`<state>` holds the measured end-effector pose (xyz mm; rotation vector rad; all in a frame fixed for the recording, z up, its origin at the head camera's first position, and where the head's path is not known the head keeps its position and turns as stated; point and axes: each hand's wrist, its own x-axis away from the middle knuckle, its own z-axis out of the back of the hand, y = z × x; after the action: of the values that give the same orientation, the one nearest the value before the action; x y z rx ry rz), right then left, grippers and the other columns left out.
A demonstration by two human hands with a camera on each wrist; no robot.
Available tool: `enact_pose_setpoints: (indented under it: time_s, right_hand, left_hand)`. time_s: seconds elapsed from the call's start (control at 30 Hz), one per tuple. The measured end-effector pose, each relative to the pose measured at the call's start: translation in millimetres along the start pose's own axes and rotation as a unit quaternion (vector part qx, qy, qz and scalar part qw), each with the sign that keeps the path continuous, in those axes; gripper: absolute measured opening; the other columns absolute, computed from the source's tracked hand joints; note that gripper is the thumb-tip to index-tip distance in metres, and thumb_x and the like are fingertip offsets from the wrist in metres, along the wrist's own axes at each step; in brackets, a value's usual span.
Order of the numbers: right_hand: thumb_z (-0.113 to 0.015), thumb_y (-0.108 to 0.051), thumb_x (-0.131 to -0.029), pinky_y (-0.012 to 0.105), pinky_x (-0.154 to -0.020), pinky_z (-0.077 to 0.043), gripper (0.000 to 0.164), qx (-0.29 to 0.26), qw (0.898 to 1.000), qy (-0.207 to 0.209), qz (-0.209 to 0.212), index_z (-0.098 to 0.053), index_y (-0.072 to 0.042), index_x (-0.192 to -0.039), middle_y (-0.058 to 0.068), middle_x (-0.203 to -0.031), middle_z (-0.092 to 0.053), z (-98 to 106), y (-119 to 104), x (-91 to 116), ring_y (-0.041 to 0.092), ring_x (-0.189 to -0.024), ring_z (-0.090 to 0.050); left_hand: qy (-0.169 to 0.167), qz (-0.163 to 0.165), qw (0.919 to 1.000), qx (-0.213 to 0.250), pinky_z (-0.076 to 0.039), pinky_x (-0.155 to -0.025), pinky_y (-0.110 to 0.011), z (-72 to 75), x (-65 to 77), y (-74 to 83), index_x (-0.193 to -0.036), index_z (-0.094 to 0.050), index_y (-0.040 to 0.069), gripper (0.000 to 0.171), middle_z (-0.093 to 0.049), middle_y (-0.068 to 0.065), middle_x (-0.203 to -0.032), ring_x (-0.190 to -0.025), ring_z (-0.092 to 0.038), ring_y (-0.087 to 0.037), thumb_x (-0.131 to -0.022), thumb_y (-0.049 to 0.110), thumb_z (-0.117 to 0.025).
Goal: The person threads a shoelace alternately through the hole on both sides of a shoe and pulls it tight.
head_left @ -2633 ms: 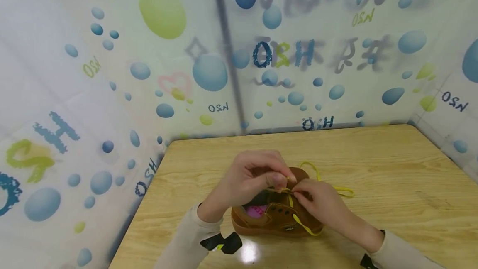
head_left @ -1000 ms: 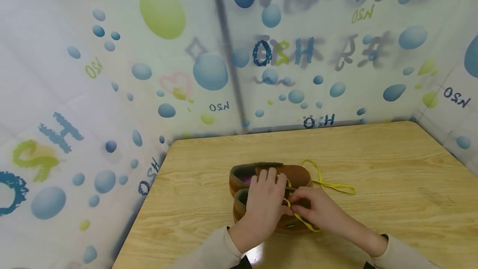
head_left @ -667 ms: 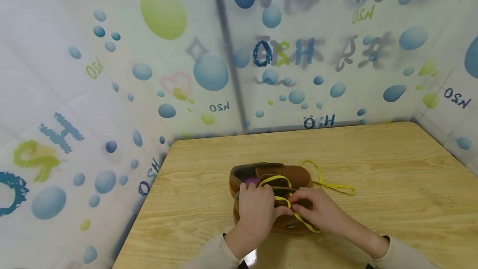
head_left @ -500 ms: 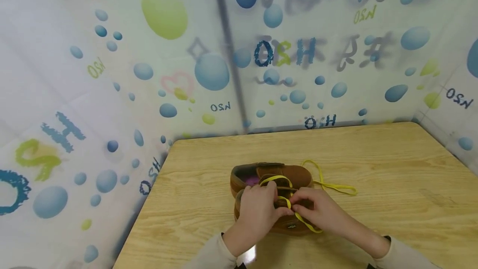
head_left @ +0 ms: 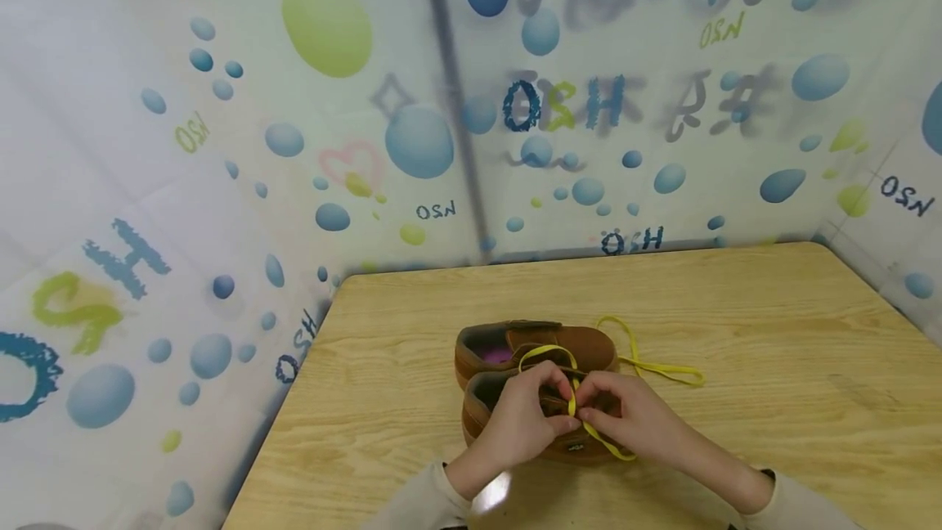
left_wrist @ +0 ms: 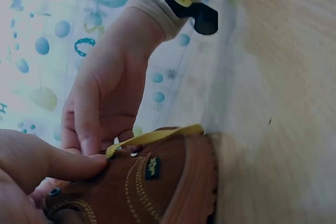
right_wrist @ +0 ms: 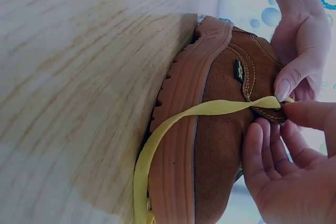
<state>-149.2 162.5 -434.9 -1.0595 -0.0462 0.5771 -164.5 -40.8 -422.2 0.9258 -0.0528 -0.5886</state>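
Observation:
Two brown suede shoes stand side by side, the far shoe (head_left: 598, 343) behind the near shoe (right_wrist: 220, 140). A flat yellow shoelace (right_wrist: 210, 108) passes through an eyelet of the near shoe, and its loose part drapes down over the toe side. My left hand (head_left: 515, 415) pinches the lace between thumb and forefinger right at the eyelet. Facing it, my right hand (head_left: 640, 415) pinches the eyelet flap of the near shoe, its other fingers curled below the flap. In the head view both hands hide much of that shoe's opening and tongue.
Both shoes rest on a light wooden table (head_left: 765, 325). Behind them, another yellow lace (head_left: 666, 368) trails from the far shoe to the right. A printed curtain wall (head_left: 353, 105) rises along the table's back and left sides.
My left hand came down from above the shoes, spread over the near shoe, then drew back and closed on the lace at the eyelet. My right hand stayed at the flap.

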Motion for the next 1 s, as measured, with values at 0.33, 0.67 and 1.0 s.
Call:
enact_pose_setpoints:
  time_s: [0.33,0.67,1.0]
  right_hand:
    - [-0.066,-0.019,-0.095,0.024,-0.062,-0.052,0.003,-0.013,0.999,0.050,0.017,-0.063,-0.018,-0.096,-0.002,-0.085,-0.065,-10,-3,-4,0.002,-0.074,-0.059]
    - [-0.067,0.000,-0.091,0.024,-0.059,-0.052,0.020,-0.018,0.990,0.086,0.108,-0.061,-0.019,-0.091,-0.004,-0.086,-0.060,-11,4,3,0.006,-0.070,-0.058]
    - [-0.066,-0.013,-0.095,0.024,-0.059,-0.051,0.008,-0.020,0.998,0.032,0.043,-0.060,-0.017,-0.094,-0.001,-0.087,-0.064,-9,2,4,0.003,-0.070,-0.059]
  left_hand:
    - [-0.032,0.037,0.9962,0.072,-0.050,-0.086,-0.023,2.0,-1.8,-7.1,-0.090,-0.058,0.014,0.028,-0.069,0.004,-0.095,-0.097,-0.063,-0.004,-0.079,0.012,-0.083]
    - [-0.122,0.062,0.9818,0.131,-0.033,-0.052,-0.017,22.9,-3.1,-5.1,-0.111,-0.055,0.006,0.014,-0.056,-0.003,-0.078,-0.052,-0.036,-0.005,-0.105,0.017,-0.048]
    - [-0.150,0.022,0.9885,0.005,-0.039,-0.055,-0.015,47.7,-9.6,-7.4,-0.105,-0.074,0.007,0.020,-0.075,-0.012,-0.091,-0.055,-0.045,0.002,-0.098,0.002,-0.056]
